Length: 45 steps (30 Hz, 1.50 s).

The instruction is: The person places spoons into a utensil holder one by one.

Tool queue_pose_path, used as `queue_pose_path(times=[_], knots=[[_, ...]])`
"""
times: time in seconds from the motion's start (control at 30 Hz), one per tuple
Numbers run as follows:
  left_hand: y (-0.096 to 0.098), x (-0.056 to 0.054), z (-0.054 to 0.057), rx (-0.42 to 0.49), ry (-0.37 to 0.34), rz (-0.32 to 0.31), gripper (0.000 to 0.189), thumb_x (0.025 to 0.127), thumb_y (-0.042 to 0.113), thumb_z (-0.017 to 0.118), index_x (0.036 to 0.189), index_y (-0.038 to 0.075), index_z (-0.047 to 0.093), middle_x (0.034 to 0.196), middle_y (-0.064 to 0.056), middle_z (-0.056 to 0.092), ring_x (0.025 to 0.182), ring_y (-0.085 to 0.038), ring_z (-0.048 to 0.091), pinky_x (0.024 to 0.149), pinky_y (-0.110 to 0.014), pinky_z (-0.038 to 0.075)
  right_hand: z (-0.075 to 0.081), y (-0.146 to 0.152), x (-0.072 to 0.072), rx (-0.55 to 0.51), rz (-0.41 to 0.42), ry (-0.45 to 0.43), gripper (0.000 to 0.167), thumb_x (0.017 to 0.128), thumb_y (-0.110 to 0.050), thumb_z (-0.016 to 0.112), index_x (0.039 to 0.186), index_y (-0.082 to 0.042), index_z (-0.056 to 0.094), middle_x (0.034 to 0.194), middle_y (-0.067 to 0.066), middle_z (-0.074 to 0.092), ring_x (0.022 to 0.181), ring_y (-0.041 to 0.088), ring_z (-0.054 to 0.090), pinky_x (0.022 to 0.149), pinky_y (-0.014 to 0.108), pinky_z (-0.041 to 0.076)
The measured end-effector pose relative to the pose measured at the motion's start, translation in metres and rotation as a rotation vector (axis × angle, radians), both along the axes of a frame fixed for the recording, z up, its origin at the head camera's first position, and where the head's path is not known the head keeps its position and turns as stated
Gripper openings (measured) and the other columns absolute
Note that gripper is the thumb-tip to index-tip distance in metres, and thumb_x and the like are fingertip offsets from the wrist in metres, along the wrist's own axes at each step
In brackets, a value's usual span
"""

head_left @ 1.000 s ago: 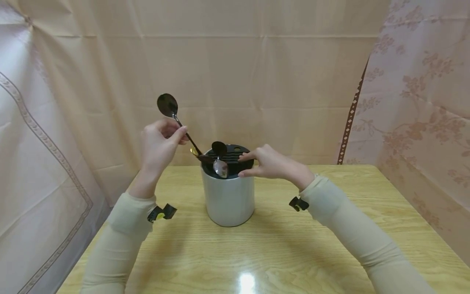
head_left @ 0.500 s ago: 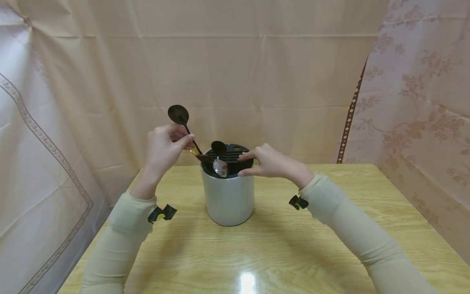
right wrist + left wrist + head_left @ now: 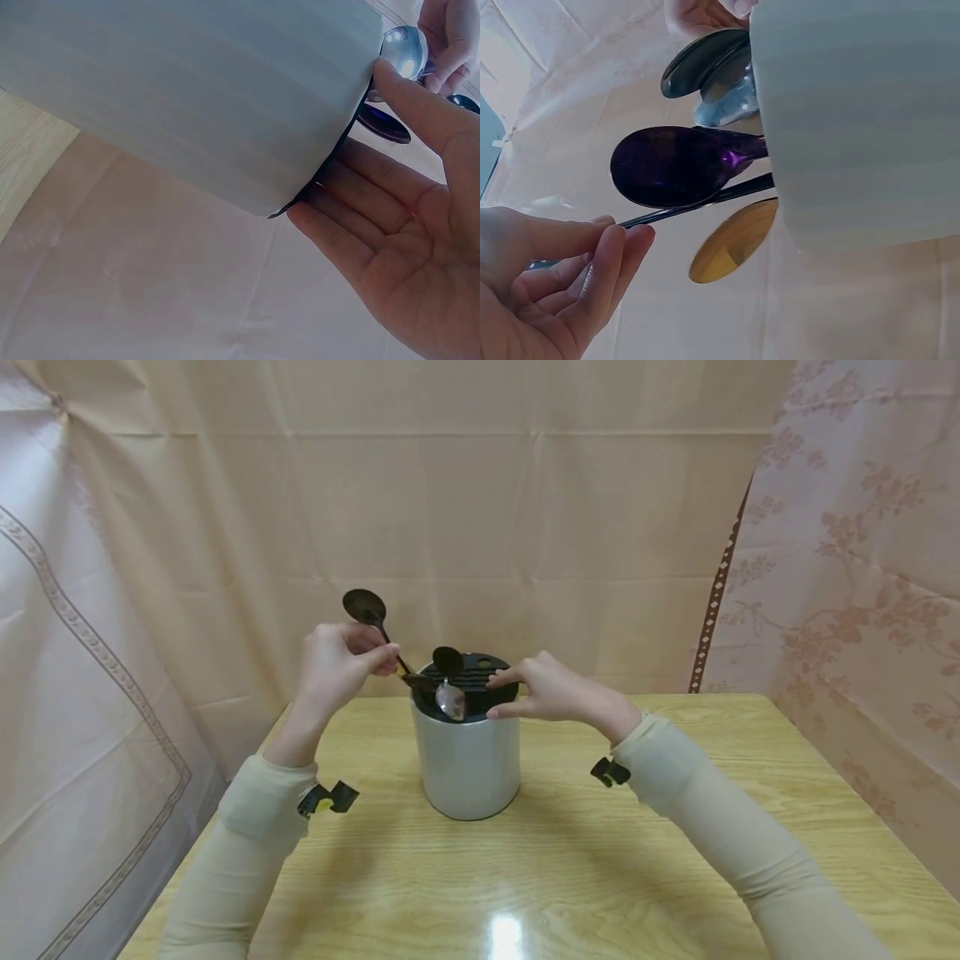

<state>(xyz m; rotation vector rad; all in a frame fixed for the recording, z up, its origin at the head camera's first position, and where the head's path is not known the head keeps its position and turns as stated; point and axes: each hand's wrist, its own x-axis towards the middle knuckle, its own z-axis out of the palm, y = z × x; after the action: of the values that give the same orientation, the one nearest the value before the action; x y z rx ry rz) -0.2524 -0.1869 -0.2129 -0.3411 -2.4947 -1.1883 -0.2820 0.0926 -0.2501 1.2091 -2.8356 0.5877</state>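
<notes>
My left hand (image 3: 330,668) pinches the thin handle of a long black spoon (image 3: 364,607) between thumb and fingers. The spoon leans left, bowl up; its lower end runs into the top of a white cylindrical utensil holder (image 3: 468,768). My right hand (image 3: 551,689) rests at the holder's right side. Its thumb touches the rim and its extended fingers lie over the black slotted lid (image 3: 483,670). Other spoons stand in the lid: a silver spoon (image 3: 452,701), a black spoon (image 3: 447,661), a purple-black spoon (image 3: 664,166) and a gold spoon (image 3: 735,244).
The holder stands on a light wood-grain table (image 3: 465,885), towards its back edge. A beige cloth (image 3: 480,510) hangs behind, with a flowered cloth (image 3: 870,568) on the right. Each wrist wears a small black camera mount (image 3: 327,797).
My left hand and the black spoon have moved down and slightly right, so the handle sits lower in the holder. The right hand and the other spoons stay in place.
</notes>
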Motion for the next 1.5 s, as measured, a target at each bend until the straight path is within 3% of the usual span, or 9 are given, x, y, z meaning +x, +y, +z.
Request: queue_pose_path(times=[0.3, 0.57, 0.93, 1.27, 1.5], knots=[[-0.003, -0.006, -0.009, 0.014, -0.029, -0.032, 0.019, 0.087, 0.016, 0.069, 0.090, -0.003, 0.068, 0.090, -0.019, 0.072, 0.072, -0.023, 0.072, 0.061, -0.021, 0.057, 0.001, 0.001, 0.000, 0.004, -0.004, 0.001, 0.051, 0.086, -0.040, 0.068, 0.125, -0.008, 0.062, 0.133, 0.011, 0.057, 0.042, 0.007, 0.016, 0.045, 0.022, 0.026], [-0.004, -0.009, -0.015, 0.028, -0.053, -0.057, 0.020, 0.086, 0.016, 0.070, 0.090, -0.004, 0.067, 0.088, -0.019, 0.072, 0.070, -0.018, 0.071, 0.061, -0.022, 0.057, 0.000, 0.001, -0.001, 0.004, -0.005, 0.006, 0.051, 0.085, -0.041, 0.068, 0.125, -0.009, 0.063, 0.133, 0.011, 0.057, 0.043, 0.008, 0.017, 0.046, 0.023, 0.028], [-0.001, -0.009, -0.021, 0.041, -0.082, -0.075, 0.018, 0.085, 0.011, 0.070, 0.090, -0.006, 0.067, 0.090, -0.021, 0.072, 0.069, -0.022, 0.071, 0.059, -0.024, 0.057, -0.001, 0.002, -0.002, 0.007, -0.003, 0.005, 0.051, 0.086, -0.041, 0.068, 0.125, -0.009, 0.063, 0.133, 0.011, 0.058, 0.043, 0.008, 0.016, 0.046, 0.023, 0.027], [0.003, -0.010, -0.027, -0.020, -0.092, -0.049, 0.016, 0.085, 0.011, 0.070, 0.089, -0.004, 0.068, 0.089, -0.019, 0.072, 0.065, -0.017, 0.070, 0.057, -0.020, 0.055, 0.000, 0.002, -0.001, 0.000, 0.003, 0.009, 0.050, 0.086, -0.041, 0.068, 0.124, -0.009, 0.063, 0.132, 0.011, 0.058, 0.042, 0.007, 0.016, 0.045, 0.022, 0.026], [0.008, -0.010, -0.027, -0.151, -0.051, -0.030, 0.015, 0.085, 0.017, 0.071, 0.084, 0.001, 0.071, 0.080, -0.013, 0.073, 0.061, -0.015, 0.068, 0.054, -0.021, 0.052, 0.000, 0.001, 0.000, 0.000, -0.001, -0.003, 0.051, 0.085, -0.041, 0.068, 0.124, -0.009, 0.063, 0.132, 0.011, 0.057, 0.042, 0.007, 0.016, 0.045, 0.022, 0.026]])
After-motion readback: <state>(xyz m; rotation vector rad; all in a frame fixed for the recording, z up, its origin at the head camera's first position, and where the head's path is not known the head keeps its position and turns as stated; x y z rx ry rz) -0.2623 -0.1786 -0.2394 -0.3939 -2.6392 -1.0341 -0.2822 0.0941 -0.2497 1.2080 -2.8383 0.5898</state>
